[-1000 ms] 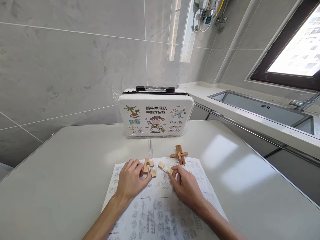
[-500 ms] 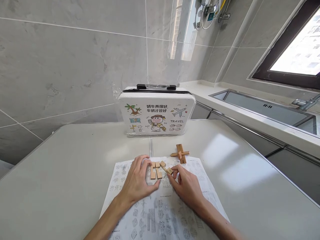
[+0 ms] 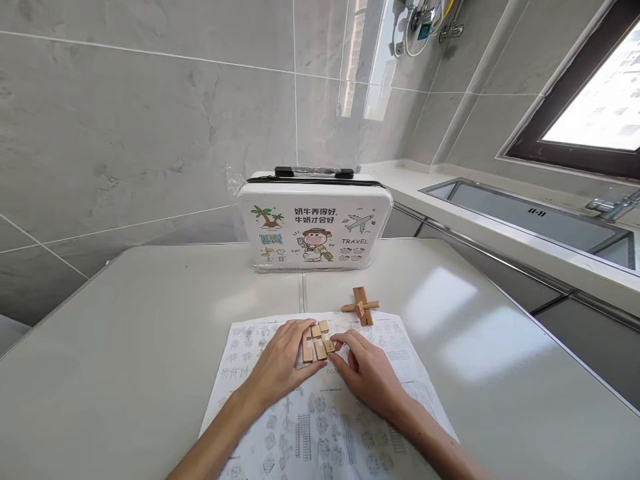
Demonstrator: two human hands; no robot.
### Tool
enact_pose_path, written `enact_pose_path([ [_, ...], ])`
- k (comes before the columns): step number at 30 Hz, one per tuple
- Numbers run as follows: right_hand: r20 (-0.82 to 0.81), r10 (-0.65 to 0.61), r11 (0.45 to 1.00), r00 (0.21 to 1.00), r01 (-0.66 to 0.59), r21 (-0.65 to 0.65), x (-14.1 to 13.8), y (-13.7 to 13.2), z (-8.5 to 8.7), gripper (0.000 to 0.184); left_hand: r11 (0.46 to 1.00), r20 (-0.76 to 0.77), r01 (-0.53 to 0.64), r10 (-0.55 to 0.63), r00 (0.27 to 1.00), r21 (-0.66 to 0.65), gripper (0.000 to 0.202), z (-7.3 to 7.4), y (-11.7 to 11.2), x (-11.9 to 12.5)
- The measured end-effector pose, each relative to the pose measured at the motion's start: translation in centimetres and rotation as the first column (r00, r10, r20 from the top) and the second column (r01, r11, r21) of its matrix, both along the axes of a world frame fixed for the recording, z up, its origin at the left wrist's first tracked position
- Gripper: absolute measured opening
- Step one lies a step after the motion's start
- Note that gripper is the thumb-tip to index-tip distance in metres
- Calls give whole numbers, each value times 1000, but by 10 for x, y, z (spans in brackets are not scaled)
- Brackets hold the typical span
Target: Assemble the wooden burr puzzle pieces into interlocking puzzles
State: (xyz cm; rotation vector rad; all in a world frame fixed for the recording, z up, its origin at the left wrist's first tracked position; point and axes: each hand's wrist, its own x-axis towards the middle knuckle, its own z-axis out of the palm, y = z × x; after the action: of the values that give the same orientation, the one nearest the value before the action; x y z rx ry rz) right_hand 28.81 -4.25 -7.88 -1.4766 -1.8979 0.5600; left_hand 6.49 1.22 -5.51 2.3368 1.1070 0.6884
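Three pale notched wooden puzzle pieces lie side by side on a printed sheet [image 3: 320,427]. My left hand [image 3: 285,357] curls round the left notched piece [image 3: 307,355] and the middle notched piece [image 3: 320,349], index finger at their far ends and thumb along the near ends. Between thumb and fingertips, my right hand [image 3: 367,363] pinches the near end of the right notched piece [image 3: 329,346]. That piece sits close against the middle one, slightly tilted. Beyond the sheet's far edge stands a cross-shaped assembly of darker wooden pieces [image 3: 361,307].
A white case [image 3: 315,227] with a black handle and cartoon prints stands at the back of the white table [image 3: 150,320], against grey tiles. To the right is a counter with a sink [image 3: 530,217] and tap [image 3: 607,208]. A window is above it.
My right hand has moved left, bringing the right notched piece from a slant, apart, to nearly parallel beside the others. My left thumb and fingers have closed nearer round the pieces.
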Motion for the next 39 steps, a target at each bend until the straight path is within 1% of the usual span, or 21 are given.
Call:
enact_pose_path([
  [6,-3,87,996,996,-87,14,0,-2,4,24,999,-2,30,-30,1000,-20,73,0,0,-1],
  [13,7,179,984,984,-179,25,-1,-4,6,27,996,6,72,-72,997,-60,69,1,-1,-1],
  [16,-4,163,987,987,-163,15,-1,-5,6,31,997,-2,67,-67,998,-28,61,0,3,-3],
  [19,-20,137,991,990,-137,-7,0,-6,7,33,1000,-14,7,-7,1000,6,56,1,10,-9],
  [22,-29,135,991,990,-136,-19,0,-5,8,31,1000,-35,-24,24,999,20,52,4,18,-22],
  [25,-13,136,991,991,-136,-17,0,-4,7,28,999,-79,-35,37,996,31,47,5,26,-43],
  [27,3,134,991,991,-134,-13,-1,-4,5,26,998,-109,-47,51,993,39,43,3,30,-63],
  [31,11,138,990,990,-138,5,-1,-4,2,24,993,-164,-90,101,981,70,33,1,39,-110],
  [32,11,140,990,990,-140,10,-2,-4,1,24,990,-176,-112,125,976,80,33,1,42,-121],
  [34,9,143,989,990,-143,24,-2,-4,1,24,989,-197,-119,135,971,93,35,4,44,-136],
  [36,9,144,989,990,-144,36,-2,-4,2,24,983,-217,-131,157,963,130,40,8,44,-140],
  [37,9,144,989,990,-144,39,-2,-4,3,24,975,-217,-150,184,959,165,44,11,41,-137],
  [39,3,141,989,990,-141,34,-2,-4,4,23,958,-191,-171,217,957,232,50,16,33,-122],
])
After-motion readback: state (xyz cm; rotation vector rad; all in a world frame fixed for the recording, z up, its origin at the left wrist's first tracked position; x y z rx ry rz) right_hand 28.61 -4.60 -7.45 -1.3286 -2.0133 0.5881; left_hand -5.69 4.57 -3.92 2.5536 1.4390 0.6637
